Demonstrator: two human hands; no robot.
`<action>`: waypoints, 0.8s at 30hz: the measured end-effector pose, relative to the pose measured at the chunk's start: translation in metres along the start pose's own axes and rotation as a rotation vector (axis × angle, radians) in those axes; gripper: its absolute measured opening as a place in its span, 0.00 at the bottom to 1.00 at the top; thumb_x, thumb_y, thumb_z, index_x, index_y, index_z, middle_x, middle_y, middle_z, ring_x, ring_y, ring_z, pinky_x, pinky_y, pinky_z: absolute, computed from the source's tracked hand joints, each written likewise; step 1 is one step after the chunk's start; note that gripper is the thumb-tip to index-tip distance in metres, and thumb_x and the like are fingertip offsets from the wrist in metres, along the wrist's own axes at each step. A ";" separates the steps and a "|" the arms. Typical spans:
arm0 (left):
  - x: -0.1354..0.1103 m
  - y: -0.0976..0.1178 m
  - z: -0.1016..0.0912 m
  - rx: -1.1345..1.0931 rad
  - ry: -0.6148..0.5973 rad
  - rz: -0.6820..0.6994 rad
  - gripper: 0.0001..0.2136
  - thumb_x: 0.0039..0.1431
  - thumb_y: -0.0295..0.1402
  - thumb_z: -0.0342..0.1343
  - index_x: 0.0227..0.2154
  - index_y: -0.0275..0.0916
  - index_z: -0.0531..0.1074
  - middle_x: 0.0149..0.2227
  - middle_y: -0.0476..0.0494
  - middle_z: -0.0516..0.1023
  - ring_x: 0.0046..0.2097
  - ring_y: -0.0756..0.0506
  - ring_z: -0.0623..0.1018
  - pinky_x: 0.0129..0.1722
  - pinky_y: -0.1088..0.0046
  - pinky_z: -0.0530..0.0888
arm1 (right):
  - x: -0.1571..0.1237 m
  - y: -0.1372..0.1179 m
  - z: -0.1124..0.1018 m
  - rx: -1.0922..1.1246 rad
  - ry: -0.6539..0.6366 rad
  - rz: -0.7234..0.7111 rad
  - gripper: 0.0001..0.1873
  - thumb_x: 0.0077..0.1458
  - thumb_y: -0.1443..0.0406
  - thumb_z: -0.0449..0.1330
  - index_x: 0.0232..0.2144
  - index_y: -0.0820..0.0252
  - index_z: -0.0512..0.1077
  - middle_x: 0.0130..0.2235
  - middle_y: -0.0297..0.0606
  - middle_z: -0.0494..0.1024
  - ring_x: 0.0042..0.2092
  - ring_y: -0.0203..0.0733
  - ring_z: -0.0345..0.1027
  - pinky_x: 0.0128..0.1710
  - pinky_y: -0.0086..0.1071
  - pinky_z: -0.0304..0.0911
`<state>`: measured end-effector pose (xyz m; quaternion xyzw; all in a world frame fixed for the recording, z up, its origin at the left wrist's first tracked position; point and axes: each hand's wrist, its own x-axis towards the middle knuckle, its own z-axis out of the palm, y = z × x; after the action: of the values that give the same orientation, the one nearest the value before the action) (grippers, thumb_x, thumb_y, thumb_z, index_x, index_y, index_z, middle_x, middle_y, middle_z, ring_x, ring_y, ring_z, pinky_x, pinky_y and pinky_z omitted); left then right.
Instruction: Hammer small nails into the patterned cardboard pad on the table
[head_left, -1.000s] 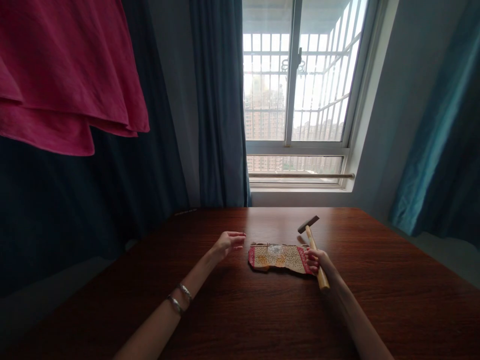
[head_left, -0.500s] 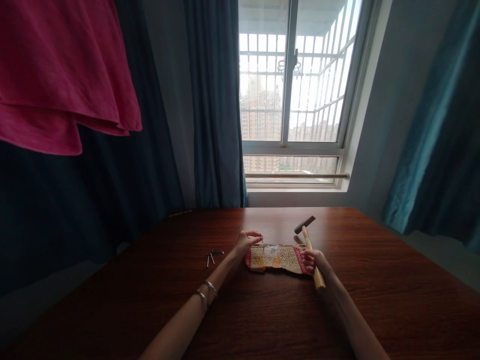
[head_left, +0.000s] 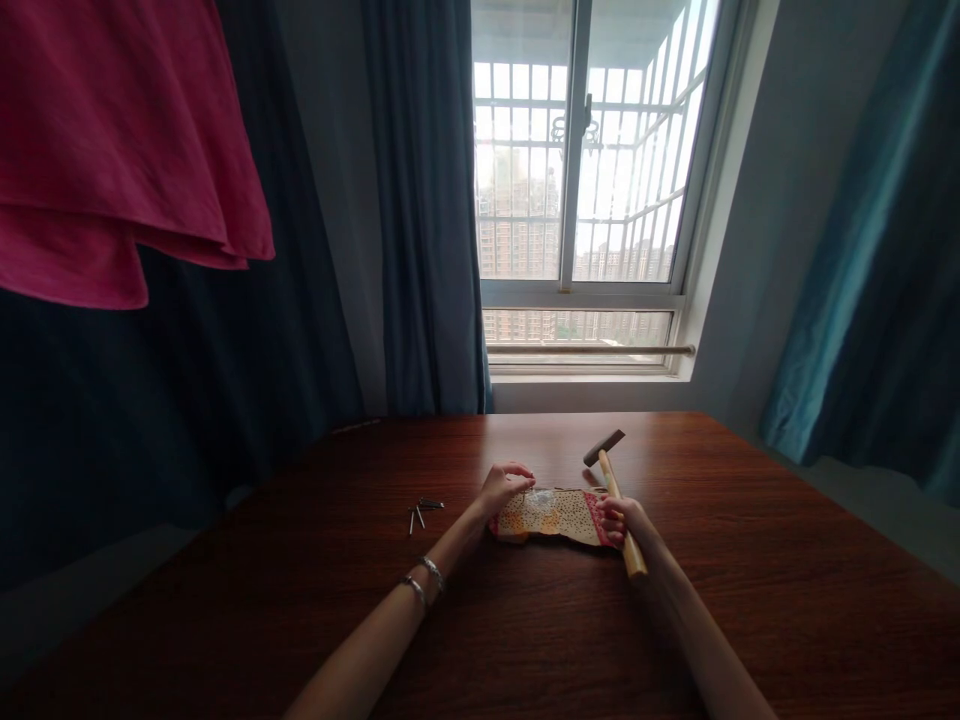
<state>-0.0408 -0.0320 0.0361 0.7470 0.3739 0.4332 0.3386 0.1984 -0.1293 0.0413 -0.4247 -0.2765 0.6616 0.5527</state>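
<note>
My left hand (head_left: 505, 488) pinches a thin nail (head_left: 532, 481) upright over the back part of a flat, patterned board (head_left: 574, 512). The board is cream with dark dots, orange and white patches and red ends, and it lies on the table. In my right hand (head_left: 619, 520) is a hammer (head_left: 611, 478), gripped round its pale wooden handle over the board's right end. Its dark head is raised and points away from me. Left of my left hand, several loose nails (head_left: 420, 514) lie in a small group.
The brown wooden table (head_left: 285, 600) reaches to the wall below a barred window (head_left: 574, 200). Blue curtains (head_left: 427, 220) hang at both sides. A pink cloth (head_left: 135, 150) hangs at the upper left.
My left hand has moved slightly right along the board, and the nail now stands more upright on it. My right hand still holds the hammer in about the same place.
</note>
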 end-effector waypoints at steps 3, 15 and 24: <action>-0.001 -0.002 0.002 0.027 -0.006 -0.024 0.09 0.47 0.37 0.60 0.27 0.36 0.78 0.34 0.42 0.79 0.40 0.44 0.76 0.36 0.73 0.70 | 0.000 0.000 0.000 0.000 0.005 0.017 0.11 0.39 0.71 0.59 0.25 0.59 0.58 0.15 0.20 0.52 0.14 0.23 0.44 0.10 0.18 0.43; -0.008 -0.006 0.008 0.111 0.009 0.010 0.05 0.47 0.33 0.60 0.26 0.37 0.78 0.33 0.44 0.79 0.39 0.46 0.76 0.34 0.75 0.69 | 0.000 -0.002 0.002 -0.018 0.076 0.040 0.13 0.39 0.72 0.60 0.26 0.58 0.59 0.15 0.20 0.52 0.13 0.23 0.43 0.10 0.18 0.42; -0.010 -0.018 0.007 0.052 0.030 -0.017 0.07 0.47 0.34 0.60 0.27 0.37 0.78 0.35 0.43 0.79 0.39 0.46 0.76 0.35 0.75 0.70 | -0.002 -0.002 0.005 0.017 0.091 0.045 0.14 0.39 0.73 0.60 0.28 0.59 0.60 0.15 0.20 0.52 0.13 0.23 0.44 0.09 0.17 0.42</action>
<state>-0.0432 -0.0331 0.0143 0.7457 0.3965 0.4316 0.3169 0.1949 -0.1300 0.0458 -0.4555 -0.2358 0.6561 0.5535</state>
